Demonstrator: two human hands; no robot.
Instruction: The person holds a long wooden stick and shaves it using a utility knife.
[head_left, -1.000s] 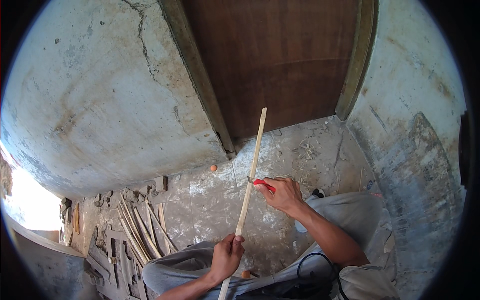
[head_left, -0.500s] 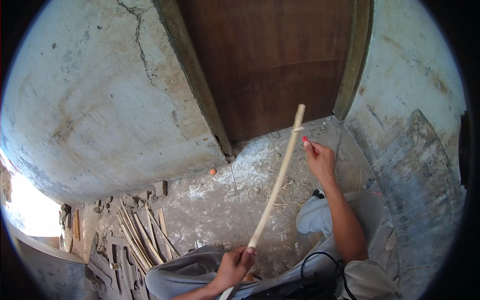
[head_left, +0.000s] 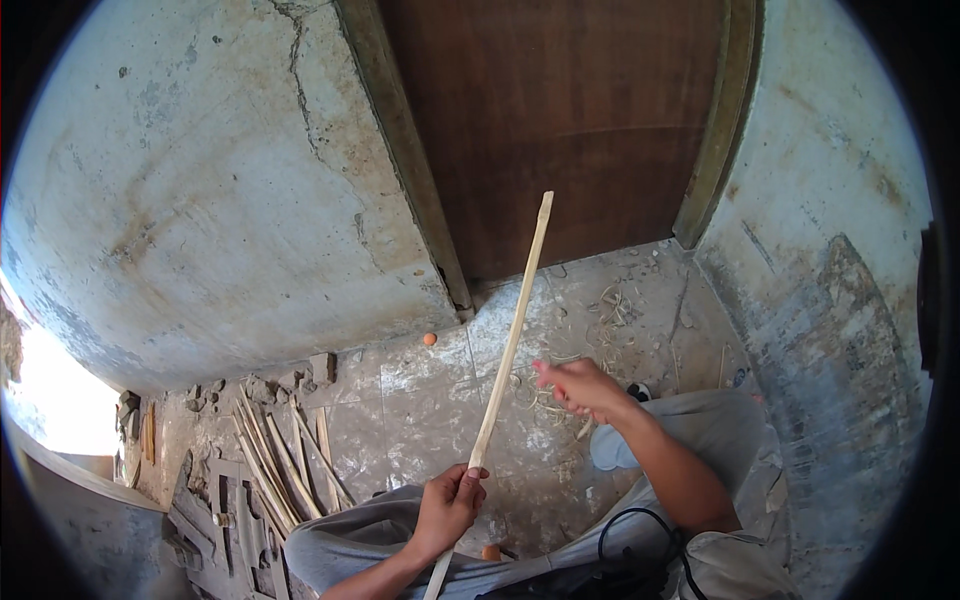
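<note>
A long, pale wooden stick (head_left: 515, 325) slants upward in front of me, its far end over the foot of the door. Wrapped around its lower part is my left hand (head_left: 450, 508), with the thumb pressed along the stick. My right hand (head_left: 588, 390) is closed, to the right of the stick and apart from it. A small red tool (head_left: 543, 372) shows at the fingers of that hand; the rest of it is hidden. Curled wood shavings (head_left: 615, 305) lie on the floor beyond the right hand.
Several more sticks (head_left: 270, 455) lean in a bundle at the left, beside grey cut-out pieces (head_left: 235, 520). Rubble (head_left: 323, 368) lines the wall. A small orange ball (head_left: 430, 339) sits on the tiles. A brown door (head_left: 560, 120) stands ahead between cracked walls.
The stick's far end has swung left. My right hand has moved left and nearer to me. A sliver that stuck out near the stick's tip no longer shows there.
</note>
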